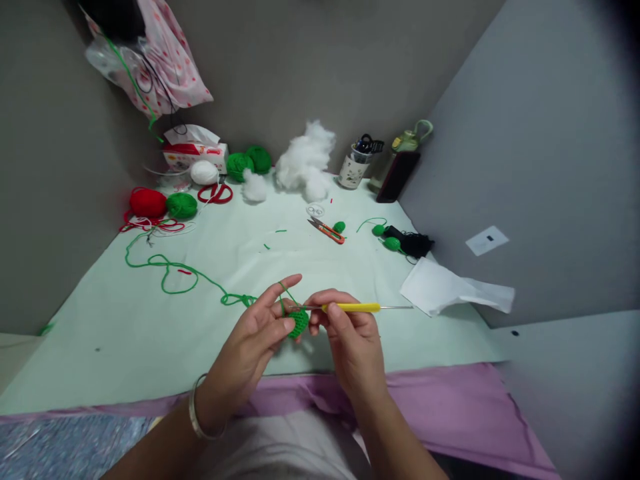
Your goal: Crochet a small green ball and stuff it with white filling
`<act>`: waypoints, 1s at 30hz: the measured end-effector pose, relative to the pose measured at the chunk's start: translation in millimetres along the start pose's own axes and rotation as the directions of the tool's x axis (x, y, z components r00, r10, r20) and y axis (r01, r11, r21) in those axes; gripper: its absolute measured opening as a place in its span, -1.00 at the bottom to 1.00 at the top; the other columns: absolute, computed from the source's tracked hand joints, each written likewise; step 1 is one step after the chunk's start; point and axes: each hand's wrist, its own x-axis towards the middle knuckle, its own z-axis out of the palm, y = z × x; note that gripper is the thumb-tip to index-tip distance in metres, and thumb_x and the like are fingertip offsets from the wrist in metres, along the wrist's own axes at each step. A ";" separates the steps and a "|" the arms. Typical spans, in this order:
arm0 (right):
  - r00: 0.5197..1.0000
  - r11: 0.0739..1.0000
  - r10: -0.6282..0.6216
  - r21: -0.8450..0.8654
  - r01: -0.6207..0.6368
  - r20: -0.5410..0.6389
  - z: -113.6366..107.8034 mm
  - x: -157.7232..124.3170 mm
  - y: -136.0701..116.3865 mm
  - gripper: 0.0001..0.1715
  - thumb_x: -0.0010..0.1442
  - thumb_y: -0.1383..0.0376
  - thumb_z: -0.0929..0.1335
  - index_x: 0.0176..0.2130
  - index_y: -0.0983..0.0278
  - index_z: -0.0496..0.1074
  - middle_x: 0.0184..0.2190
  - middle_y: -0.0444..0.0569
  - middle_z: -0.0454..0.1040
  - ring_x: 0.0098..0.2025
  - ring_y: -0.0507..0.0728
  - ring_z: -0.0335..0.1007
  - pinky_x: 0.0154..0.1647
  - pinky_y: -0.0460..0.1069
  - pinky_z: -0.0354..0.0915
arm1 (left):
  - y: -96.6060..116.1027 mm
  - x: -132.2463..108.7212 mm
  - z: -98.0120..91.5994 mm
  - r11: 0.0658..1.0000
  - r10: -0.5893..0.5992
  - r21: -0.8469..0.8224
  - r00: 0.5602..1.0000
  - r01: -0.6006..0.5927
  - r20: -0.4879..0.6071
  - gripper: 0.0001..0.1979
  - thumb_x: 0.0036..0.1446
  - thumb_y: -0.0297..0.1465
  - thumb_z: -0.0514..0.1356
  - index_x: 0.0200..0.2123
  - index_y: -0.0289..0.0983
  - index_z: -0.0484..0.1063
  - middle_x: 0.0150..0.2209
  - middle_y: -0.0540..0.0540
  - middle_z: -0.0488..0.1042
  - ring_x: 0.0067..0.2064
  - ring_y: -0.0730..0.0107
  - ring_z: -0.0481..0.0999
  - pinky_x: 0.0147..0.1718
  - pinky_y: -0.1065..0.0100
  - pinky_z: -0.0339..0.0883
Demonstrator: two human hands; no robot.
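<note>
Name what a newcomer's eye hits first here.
First, the yellow-handled hook in the right hand, its tip by the green crocheted piece in the left hand. Next, the fluffy white fibre at the back of the pale tabletop. Then the red yarn ball at the back left.

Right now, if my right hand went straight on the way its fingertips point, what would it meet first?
Most likely the green crocheted piece, held in your left hand just beside your right hand; depth is unclear, so I can't tell whether they already touch.
</note>
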 end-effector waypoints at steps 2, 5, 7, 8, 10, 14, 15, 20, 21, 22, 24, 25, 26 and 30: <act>1.000 1.000 -0.006 -0.014 0.006 0.010 -0.1 -0.7 -0.5 -0.83 0.35 0.14 0.48 -0.18 0.10 0.71 -0.27 -0.09 0.61 -0.35 0.01 0.45 -0.30 -0.07 0.39 | 1.5 0.2 0.7 0.999 -0.020 -0.035 1.000 0.020 0.002 -0.37 0.22 -0.43 0.36 0.34 -0.21 0.38 -0.27 -0.02 0.54 -0.25 0.37 0.51 -0.23 0.34 0.36; 1.000 0.999 -0.014 -0.031 0.014 0.025 -0.3 -1.4 -1.4 -0.83 0.36 0.14 0.47 -0.17 0.10 0.71 -0.25 -0.09 0.62 -0.33 0.02 0.45 -0.28 -0.06 0.39 | 1.2 1.2 -0.7 0.997 -0.031 -0.068 0.999 0.032 0.015 -0.33 0.21 -0.45 0.36 0.37 -0.24 0.34 -0.24 -0.05 0.57 -0.25 0.37 0.51 -0.24 0.34 0.37; 0.999 0.999 -0.019 -0.035 0.021 0.034 -0.9 -1.7 -1.4 -0.82 0.37 0.14 0.46 -0.17 0.11 0.71 -0.24 -0.08 0.63 -0.33 0.04 0.45 -0.28 -0.05 0.40 | 0.3 1.8 -1.6 0.997 -0.033 -0.074 0.999 0.035 0.028 -0.33 0.20 -0.46 0.36 0.37 -0.24 0.34 -0.23 -0.06 0.58 -0.24 0.37 0.51 -0.23 0.34 0.37; 0.999 0.999 -0.022 -0.037 0.023 0.037 -1.4 -1.8 -1.2 -0.82 0.37 0.14 0.46 -0.17 0.11 0.71 -0.24 -0.07 0.63 -0.33 0.04 0.45 -0.28 -0.04 0.40 | -0.1 2.0 -1.8 0.997 -0.033 -0.075 0.999 0.035 0.035 -0.33 0.20 -0.46 0.36 0.37 -0.24 0.34 -0.22 -0.07 0.59 -0.24 0.37 0.52 -0.23 0.33 0.37; 0.999 0.999 -0.020 -0.037 0.021 0.039 -2.3 -1.8 -0.7 -0.82 0.36 0.15 0.46 -0.17 0.12 0.70 -0.26 -0.07 0.63 -0.34 0.05 0.46 -0.29 -0.04 0.40 | -0.6 2.1 -1.7 0.997 -0.033 -0.063 0.998 0.036 0.046 -0.34 0.22 -0.44 0.36 0.36 -0.23 0.34 -0.19 -0.08 0.59 -0.22 0.35 0.53 -0.22 0.32 0.36; 1.000 1.000 -0.017 -0.005 0.017 -0.001 -1.9 -0.4 -1.5 -0.84 0.35 0.17 0.47 -0.19 0.15 0.69 -0.31 -0.07 0.63 -0.39 0.03 0.46 -0.32 -0.04 0.41 | -1.3 1.5 -1.1 0.999 0.007 0.035 1.000 -0.008 0.029 -0.41 0.26 -0.36 0.35 0.33 -0.19 0.37 -0.20 -0.06 0.55 -0.16 0.30 0.52 -0.13 0.28 0.34; 1.000 1.000 -0.021 0.012 0.021 -0.016 -1.1 0.1 -2.3 -0.84 0.35 0.17 0.47 -0.21 0.16 0.68 -0.32 -0.07 0.63 -0.40 0.03 0.45 -0.33 -0.05 0.41 | -1.6 1.3 -1.1 0.997 0.029 0.064 0.999 -0.030 0.017 -0.43 0.25 -0.35 0.36 0.31 -0.18 0.39 -0.20 -0.05 0.54 -0.14 0.29 0.50 -0.10 0.27 0.33; 1.000 0.993 -0.010 0.120 0.012 -0.017 2.9 3.2 -6.3 -0.83 0.32 0.17 0.48 -0.28 0.20 0.64 -0.35 -0.07 0.63 -0.46 0.00 0.41 -0.41 -0.08 0.38 | -3.6 1.3 -3.4 0.985 0.109 0.135 0.994 -0.104 -0.026 -0.50 0.22 -0.35 0.41 0.21 -0.16 0.48 -0.23 -0.01 0.47 -0.14 0.35 0.43 -0.06 0.32 0.32; 1.000 0.991 -0.009 0.131 0.010 -0.010 3.0 3.7 -6.7 -0.83 0.33 0.18 0.48 -0.28 0.20 0.64 -0.34 -0.07 0.63 -0.47 -0.01 0.41 -0.41 -0.09 0.38 | -4.0 1.4 -4.2 0.983 0.116 0.148 0.993 -0.111 -0.024 -0.51 0.22 -0.36 0.41 0.21 -0.15 0.48 -0.23 0.00 0.47 -0.14 0.36 0.42 -0.06 0.33 0.32; 1.000 0.991 -0.009 0.135 0.010 -0.004 2.9 4.1 -7.0 -0.84 0.33 0.19 0.47 -0.27 0.20 0.64 -0.34 -0.07 0.63 -0.46 -0.01 0.42 -0.41 -0.10 0.38 | -4.4 1.4 -5.0 0.980 0.123 0.160 0.992 -0.118 -0.020 -0.51 0.22 -0.36 0.41 0.20 -0.14 0.48 -0.23 0.00 0.46 -0.14 0.36 0.42 -0.06 0.34 0.32; 1.000 0.992 -0.021 0.126 0.020 0.007 2.0 4.6 -7.6 -0.83 0.35 0.20 0.46 -0.27 0.20 0.64 -0.33 -0.08 0.64 -0.45 -0.02 0.43 -0.39 -0.10 0.39 | -5.1 1.3 -6.8 0.975 0.134 0.182 0.991 -0.129 -0.016 -0.52 0.23 -0.36 0.41 0.21 -0.12 0.48 -0.22 0.01 0.45 -0.13 0.37 0.42 -0.06 0.35 0.32; 0.999 0.993 -0.029 0.114 0.028 0.013 1.5 4.6 -8.0 -0.83 0.36 0.20 0.46 -0.27 0.20 0.63 -0.32 -0.07 0.63 -0.45 -0.02 0.44 -0.38 -0.10 0.39 | -5.2 1.1 -7.6 0.973 0.138 0.191 0.990 -0.132 -0.017 -0.52 0.24 -0.37 0.41 0.20 -0.11 0.48 -0.21 0.01 0.45 -0.13 0.37 0.42 -0.06 0.36 0.33; 0.999 0.994 -0.039 0.100 0.037 0.018 1.1 4.4 -8.4 -0.82 0.36 0.19 0.46 -0.26 0.21 0.63 -0.32 -0.07 0.63 -0.44 -0.01 0.45 -0.38 -0.09 0.40 | -5.2 0.7 -8.2 0.971 0.140 0.199 0.990 -0.133 -0.020 -0.53 0.25 -0.37 0.40 0.20 -0.11 0.48 -0.21 0.01 0.45 -0.12 0.38 0.42 -0.06 0.36 0.33; 0.997 0.997 -0.068 0.031 0.067 0.028 1.0 2.9 -10.2 -0.80 0.40 0.18 0.43 -0.25 0.21 0.61 -0.29 -0.05 0.63 -0.43 0.02 0.46 -0.37 -0.05 0.43 | -3.7 -1.4 -8.9 0.969 0.133 0.215 0.991 -0.123 -0.031 -0.56 0.25 -0.35 0.40 0.18 -0.11 0.50 -0.21 0.00 0.45 -0.13 0.36 0.44 -0.07 0.34 0.34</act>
